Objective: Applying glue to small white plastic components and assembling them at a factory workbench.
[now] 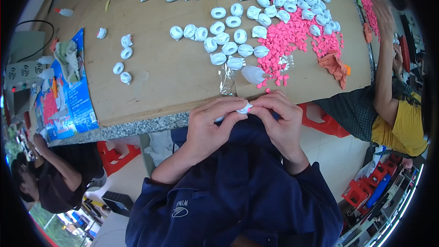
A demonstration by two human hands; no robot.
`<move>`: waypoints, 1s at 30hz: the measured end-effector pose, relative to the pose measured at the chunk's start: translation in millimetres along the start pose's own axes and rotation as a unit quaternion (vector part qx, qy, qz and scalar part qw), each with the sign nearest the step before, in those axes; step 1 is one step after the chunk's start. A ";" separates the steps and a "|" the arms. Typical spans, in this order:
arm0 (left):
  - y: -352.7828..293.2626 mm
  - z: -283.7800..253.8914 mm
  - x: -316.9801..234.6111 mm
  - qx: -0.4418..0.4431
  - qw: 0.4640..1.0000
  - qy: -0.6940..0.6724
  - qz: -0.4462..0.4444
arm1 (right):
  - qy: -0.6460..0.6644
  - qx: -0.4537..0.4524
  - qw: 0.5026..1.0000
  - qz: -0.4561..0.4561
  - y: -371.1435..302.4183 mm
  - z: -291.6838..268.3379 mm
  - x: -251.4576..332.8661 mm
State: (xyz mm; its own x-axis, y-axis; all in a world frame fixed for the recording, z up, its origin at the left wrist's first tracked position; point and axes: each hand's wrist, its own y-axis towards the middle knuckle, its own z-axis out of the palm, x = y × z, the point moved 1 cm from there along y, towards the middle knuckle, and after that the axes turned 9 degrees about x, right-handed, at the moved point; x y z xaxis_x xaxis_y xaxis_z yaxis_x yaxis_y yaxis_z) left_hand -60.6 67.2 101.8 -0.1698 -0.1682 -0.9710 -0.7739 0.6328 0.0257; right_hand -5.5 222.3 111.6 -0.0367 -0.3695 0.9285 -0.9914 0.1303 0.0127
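Observation:
At the table's near edge, my left hand point(212, 123) is closed around a small white hollow plastic piece point(243, 109). A pink bit shows on that piece's right side, where the fingertips of my right hand point(281, 119) pinch. Whether the pink bit is fixed in the white piece I cannot tell. Something whitish also shows under my left fingers, mostly hidden. Just beyond my hands lies a translucent squeeze bottle point(253, 74), its tip toward a heap of small pink pieces point(284, 36). Many similar white pieces point(228, 48) lie past it.
Clear plastic wrap point(227, 80) and an orange cloth point(335, 67) lie on the brown board point(169, 82). A few white pieces point(126, 53) sit apart at left, near a blue sheet point(77, 96). A knife point(109, 0) lies farther back. Other people work at both sides.

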 end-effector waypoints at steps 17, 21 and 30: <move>-5.6 -36.1 5.0 -0.115 0.970 -0.207 -0.054 | -0.008 -0.093 0.987 -0.131 20.8 -2.8 -1.9; -11.1 -41.7 5.8 -0.134 0.938 -0.304 -0.099 | 0.173 -0.056 0.980 -0.079 2.4 -3.9 2.5; -7.0 -35.2 -1.1 -0.083 0.884 -0.440 -0.136 | 0.129 -0.030 0.991 -0.032 -12.3 -4.6 0.6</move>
State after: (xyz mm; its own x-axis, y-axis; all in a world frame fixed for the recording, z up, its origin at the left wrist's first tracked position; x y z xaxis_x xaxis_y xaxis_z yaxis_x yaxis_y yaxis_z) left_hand -76.4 36.3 111.0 0.5192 0.4015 -0.7545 -0.8042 0.5282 -0.2724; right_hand 7.2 224.7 113.7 0.0675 -0.1326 0.9889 -0.9810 0.1721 0.0900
